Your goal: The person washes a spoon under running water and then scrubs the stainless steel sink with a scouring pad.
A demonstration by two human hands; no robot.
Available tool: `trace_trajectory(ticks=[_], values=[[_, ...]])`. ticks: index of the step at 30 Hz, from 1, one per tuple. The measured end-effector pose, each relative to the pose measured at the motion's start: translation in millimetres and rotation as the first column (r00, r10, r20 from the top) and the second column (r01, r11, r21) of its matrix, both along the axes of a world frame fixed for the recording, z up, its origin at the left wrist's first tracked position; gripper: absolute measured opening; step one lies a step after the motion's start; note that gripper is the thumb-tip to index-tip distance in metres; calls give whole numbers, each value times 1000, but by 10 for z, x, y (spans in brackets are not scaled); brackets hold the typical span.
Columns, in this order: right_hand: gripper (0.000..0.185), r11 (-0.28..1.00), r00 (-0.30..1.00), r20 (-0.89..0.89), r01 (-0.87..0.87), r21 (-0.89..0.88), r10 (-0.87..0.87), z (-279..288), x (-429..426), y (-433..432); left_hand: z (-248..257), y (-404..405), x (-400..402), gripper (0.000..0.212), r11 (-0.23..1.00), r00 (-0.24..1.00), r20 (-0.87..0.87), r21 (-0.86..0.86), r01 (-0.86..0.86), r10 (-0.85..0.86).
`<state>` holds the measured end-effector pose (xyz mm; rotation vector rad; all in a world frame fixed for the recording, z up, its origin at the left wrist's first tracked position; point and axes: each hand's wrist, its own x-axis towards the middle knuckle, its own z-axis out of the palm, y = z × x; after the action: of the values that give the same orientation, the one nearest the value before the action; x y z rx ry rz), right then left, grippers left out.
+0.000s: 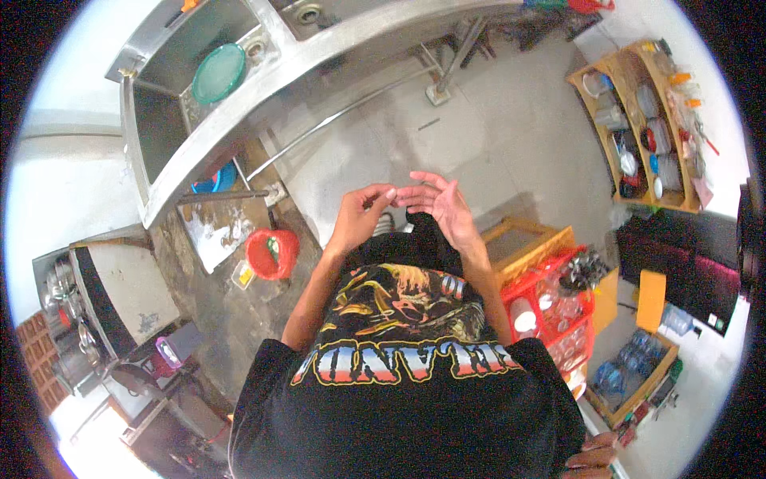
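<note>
In front of my black printed shirt [407, 419], my left hand [366, 212] and my right hand [446, 209] meet at about waist height. The thumb and index finger of the left hand are pinched near the fingertips of the right hand; whether something small is between them cannot be told. The right hand's fingers are apart, its palm partly turned up, and no object shows in it. Beyond the hands lies the grey tiled floor [508, 143]. Ahead and to the left stands a metal sink unit [251, 114] with a green plastic basin [219, 73] in it.
A red plastic bin [272, 254] stands on the floor at left. Close at right are a wooden frame [526, 239] and a red crate [589, 305] of glassware. A wooden shelf [643, 129] with dishes stands farther right. Another person's hand [592, 458] shows at bottom right.
</note>
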<state>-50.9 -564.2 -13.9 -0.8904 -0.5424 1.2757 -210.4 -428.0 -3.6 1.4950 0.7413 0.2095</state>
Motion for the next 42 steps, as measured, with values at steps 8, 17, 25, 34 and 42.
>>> trace_trajectory(ticks=[8,17,25,34,42], values=[[80,991,987,97,-132,12,131,123,884,611,54,367,698,26,987,988,98,92,-131,122],[71,979,968,147,-202,-15,202,95,1578,1066,-13,729,1396,19,891,975,118,398,-220,188],[82,951,949,100,-304,47,299,240,1760,1591,0,1133,1574,19,806,938,116,484,-341,327],[86,958,925,279,-282,53,257,528,1736,2238,197,1889,1697,18,768,936,123,541,-343,331],[92,973,913,359,-224,49,192,619,1645,2499,248,2274,1700,16,730,924,203,567,-381,325]])
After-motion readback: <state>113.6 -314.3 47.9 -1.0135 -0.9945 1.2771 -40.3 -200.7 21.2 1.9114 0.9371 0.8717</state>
